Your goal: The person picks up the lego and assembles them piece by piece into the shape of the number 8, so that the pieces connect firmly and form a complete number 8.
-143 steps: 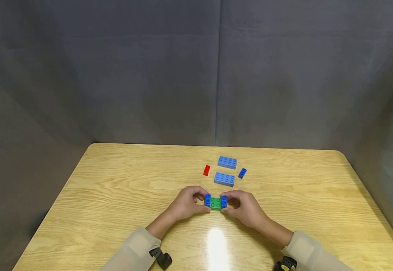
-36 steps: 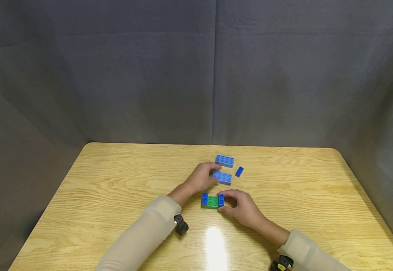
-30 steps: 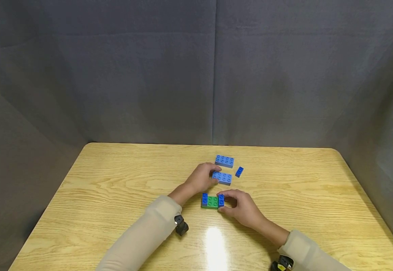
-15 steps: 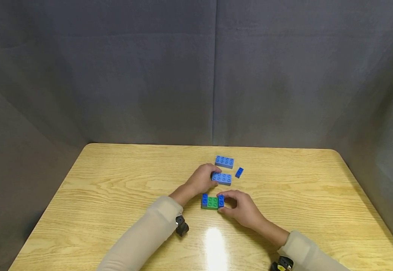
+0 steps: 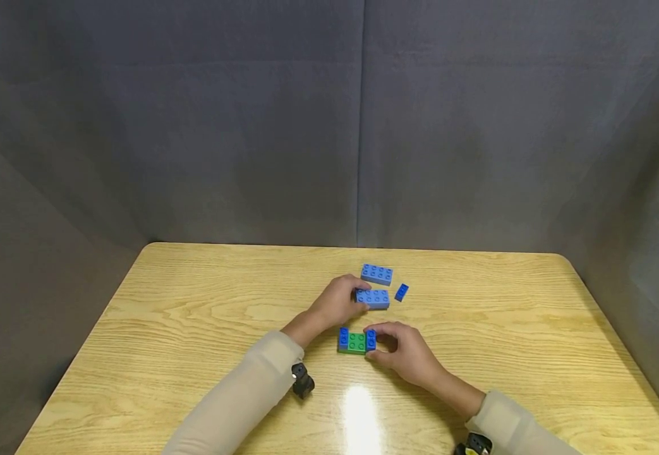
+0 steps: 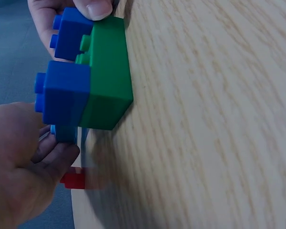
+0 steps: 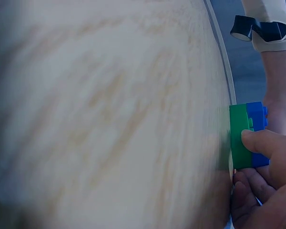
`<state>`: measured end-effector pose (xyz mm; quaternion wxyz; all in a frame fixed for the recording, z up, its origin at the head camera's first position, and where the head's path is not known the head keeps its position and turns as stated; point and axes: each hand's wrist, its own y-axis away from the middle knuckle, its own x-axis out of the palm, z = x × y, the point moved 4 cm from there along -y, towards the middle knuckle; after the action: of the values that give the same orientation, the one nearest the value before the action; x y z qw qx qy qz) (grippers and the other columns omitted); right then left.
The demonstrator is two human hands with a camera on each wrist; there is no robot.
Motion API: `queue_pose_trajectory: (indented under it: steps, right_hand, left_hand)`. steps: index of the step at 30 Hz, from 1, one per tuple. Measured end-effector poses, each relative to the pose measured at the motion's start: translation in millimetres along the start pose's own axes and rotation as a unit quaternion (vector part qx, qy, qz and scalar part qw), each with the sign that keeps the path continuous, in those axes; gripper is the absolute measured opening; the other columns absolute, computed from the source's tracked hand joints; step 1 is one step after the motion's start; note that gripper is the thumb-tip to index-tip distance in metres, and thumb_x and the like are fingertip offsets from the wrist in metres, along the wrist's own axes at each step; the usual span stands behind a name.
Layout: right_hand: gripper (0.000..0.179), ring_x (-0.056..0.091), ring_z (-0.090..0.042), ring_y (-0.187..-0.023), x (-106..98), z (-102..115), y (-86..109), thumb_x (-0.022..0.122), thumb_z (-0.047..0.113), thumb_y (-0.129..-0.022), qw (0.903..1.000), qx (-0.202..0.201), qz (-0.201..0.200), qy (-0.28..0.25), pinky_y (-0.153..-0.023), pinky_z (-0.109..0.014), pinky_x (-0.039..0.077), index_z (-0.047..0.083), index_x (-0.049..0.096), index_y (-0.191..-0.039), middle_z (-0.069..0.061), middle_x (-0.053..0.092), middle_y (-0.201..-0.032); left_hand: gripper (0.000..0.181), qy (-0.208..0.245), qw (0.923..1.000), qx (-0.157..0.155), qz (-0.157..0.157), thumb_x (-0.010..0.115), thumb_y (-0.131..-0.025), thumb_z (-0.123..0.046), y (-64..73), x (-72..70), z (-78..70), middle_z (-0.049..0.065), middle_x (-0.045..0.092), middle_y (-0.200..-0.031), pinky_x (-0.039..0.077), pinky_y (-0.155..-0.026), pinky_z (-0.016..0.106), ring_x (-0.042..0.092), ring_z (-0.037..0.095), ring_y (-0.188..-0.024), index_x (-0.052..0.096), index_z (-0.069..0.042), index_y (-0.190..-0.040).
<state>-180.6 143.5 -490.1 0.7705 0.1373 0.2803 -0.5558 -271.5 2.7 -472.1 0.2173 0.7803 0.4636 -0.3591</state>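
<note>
A green toy building brick (image 5: 357, 342) lies near the middle of the table, with a small dark blue brick (image 5: 343, 338) on its left end and another dark blue brick (image 5: 371, 339) on its right end. My right hand (image 5: 411, 354) pinches the right end of this stack, the thumb touching the green brick's side in the right wrist view. Beyond it, my left hand (image 5: 337, 302) grips the left end of a light blue brick (image 5: 373, 299). A red brick (image 6: 75, 179) shows past the left fingers in the left wrist view; the left hand hides it in the head view.
A second light blue brick (image 5: 376, 273) lies just behind the held one. To its right is a loose small dark blue brick (image 5: 401, 292). The wooden table (image 5: 221, 284) ends at a dark grey curtain (image 5: 238, 139) at the back and sides.
My left hand has let go of the stack's left end, moved forward and taken hold of the nearer light blue brick, which has turned slightly. My right hand has stayed on the stack.
</note>
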Motion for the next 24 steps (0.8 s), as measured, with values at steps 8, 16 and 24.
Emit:
queue_pose_trajectory:
  steps: [8, 16, 24]
  right_hand:
    - [0.036, 0.062, -0.014, -0.097, -0.1, -0.9, -0.9, 0.080, 0.013, -0.074, 1.0000, 0.003, -0.002, 0.003, -0.085, -0.029, 0.051, 0.015, 0.068, -0.108, 0.001, 0.066, -0.107]
    - [0.036, 0.062, -0.011, -0.097, 1.6, -1.3, -1.6, 0.080, 0.011, -0.074, 0.9999, 0.013, -0.001, 0.001, -0.085, -0.025, 0.051, 0.016, 0.068, -0.108, 0.005, 0.066, -0.107]
    - [0.036, 0.061, -0.010, -0.097, 1.4, 0.3, -2.7, 0.079, 0.011, -0.075, 1.0000, 0.008, 0.001, -0.002, -0.085, -0.024, 0.050, 0.015, 0.068, -0.108, 0.005, 0.066, -0.106]
  left_hand:
    - [0.037, 0.027, 0.9993, 0.026, -0.004, 0.070, -0.086, -0.021, 2.2, -12.6, 0.8, 0.001, 0.059, -0.118, 0.046, -0.092, 0.026, 0.054, 0.012, -0.105, 0.063, -0.013, -0.122]
    - [0.039, 0.051, 0.9978, 0.036, -0.022, 0.068, -0.087, -0.027, 10.4, -27.6, 2.4, -0.002, 0.057, -0.102, 0.042, -0.069, 0.024, 0.052, 0.022, -0.087, 0.062, -0.013, -0.123]
    - [0.034, 0.090, 0.9930, 0.066, -0.039, 0.070, -0.085, -0.024, 25.0, -37.6, 1.5, -0.003, 0.059, -0.105, 0.049, -0.077, 0.028, 0.055, 0.020, -0.088, 0.065, -0.013, -0.118]
